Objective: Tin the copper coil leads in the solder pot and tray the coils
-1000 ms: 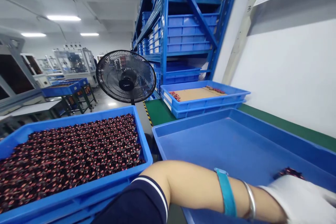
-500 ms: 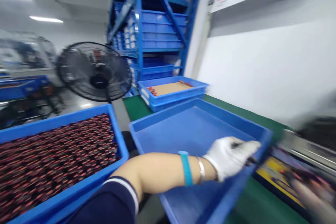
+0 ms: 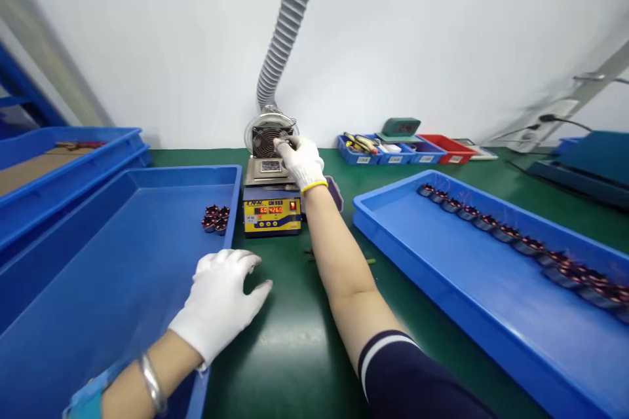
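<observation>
My left hand (image 3: pixel 221 298), in a white glove with bare fingertips, hangs over the right rim of the left blue tray (image 3: pixel 142 242), its thumb and fingers apart and nothing between them. My right hand (image 3: pixel 301 160), also gloved, reaches over the yellow digital soldering machine (image 3: pixel 272 216), its fingers pinched in front of the small fan (image 3: pixel 265 142). What they hold is too small to make out. Several small copper-wound parts (image 3: pixel 215 218) sit in the left tray by its right wall.
The right blue tray (image 3: pixel 442 275) holds a row of wound parts (image 3: pixel 506 233). Small blue bins (image 3: pixel 362 158) with tools, a red bin (image 3: pixel 445 147) and a green clock (image 3: pixel 400 127) stand by the wall. A grey duct (image 3: pixel 289 23) comes down behind the fan.
The view has swung right, from the shelf and stand fan to the machine and right tray. My left hand, closed over the tray before, is now open near its right rim.
</observation>
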`<state>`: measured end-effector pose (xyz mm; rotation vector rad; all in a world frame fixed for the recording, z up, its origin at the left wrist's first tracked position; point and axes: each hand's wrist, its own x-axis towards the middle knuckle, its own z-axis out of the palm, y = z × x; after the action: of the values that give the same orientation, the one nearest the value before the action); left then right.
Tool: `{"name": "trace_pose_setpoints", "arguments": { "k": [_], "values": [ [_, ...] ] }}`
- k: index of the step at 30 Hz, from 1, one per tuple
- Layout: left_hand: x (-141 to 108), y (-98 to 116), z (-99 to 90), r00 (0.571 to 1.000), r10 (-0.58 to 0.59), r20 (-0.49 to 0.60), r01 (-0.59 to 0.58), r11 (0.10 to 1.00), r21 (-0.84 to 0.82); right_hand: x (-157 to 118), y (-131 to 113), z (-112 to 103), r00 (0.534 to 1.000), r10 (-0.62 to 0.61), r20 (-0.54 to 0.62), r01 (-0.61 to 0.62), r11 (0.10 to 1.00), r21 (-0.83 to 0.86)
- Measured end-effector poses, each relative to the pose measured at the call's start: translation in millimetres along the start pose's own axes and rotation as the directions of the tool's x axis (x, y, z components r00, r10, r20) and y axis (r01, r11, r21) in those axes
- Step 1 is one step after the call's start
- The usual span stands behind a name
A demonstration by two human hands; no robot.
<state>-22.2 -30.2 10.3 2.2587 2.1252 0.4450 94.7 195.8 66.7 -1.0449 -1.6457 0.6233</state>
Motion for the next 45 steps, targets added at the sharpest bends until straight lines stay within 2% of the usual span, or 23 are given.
{"name": "trace_pose_setpoints", "arguments": {
  "k": [3, 6, 12, 25, 36, 45],
  "values": [
    [1, 0, 0.9, 1.0, 0.001, 0.002, -0.001, 1.0, 0.02, 7, 8, 2, 0.999, -0.033, -0.017, 0.03, 0.987, -0.155],
    [3, -1, 1.8, 1.0, 0.01, 0.011, -0.011, 1.0, 0.029, 11, 14, 4, 0.998, -0.054, 0.016, 0.057, 0.973, -0.225],
    [4, -4, 4.7, 1.0, 0.026, 0.005, -0.027, 0.998, 0.06, 12, 22, 5, 0.995, -0.081, 0.058, 0.094, 0.961, -0.261],
    [2, -3, 4.4, 0.999, 0.046, 0.006, -0.046, 0.997, 0.065, 9, 26, 11, 0.997, -0.024, 0.073, 0.048, 0.932, -0.358],
    [3, -2, 1.8, 0.999, 0.042, 0.009, -0.042, 0.997, 0.066, 8, 27, 12, 0.996, -0.004, 0.091, 0.037, 0.931, -0.363],
    [3, 0, -0.1, 0.999, 0.045, 0.014, -0.046, 0.997, 0.059, 11, 21, 2, 0.997, -0.074, 0.037, 0.081, 0.962, -0.262]
  ]
}}
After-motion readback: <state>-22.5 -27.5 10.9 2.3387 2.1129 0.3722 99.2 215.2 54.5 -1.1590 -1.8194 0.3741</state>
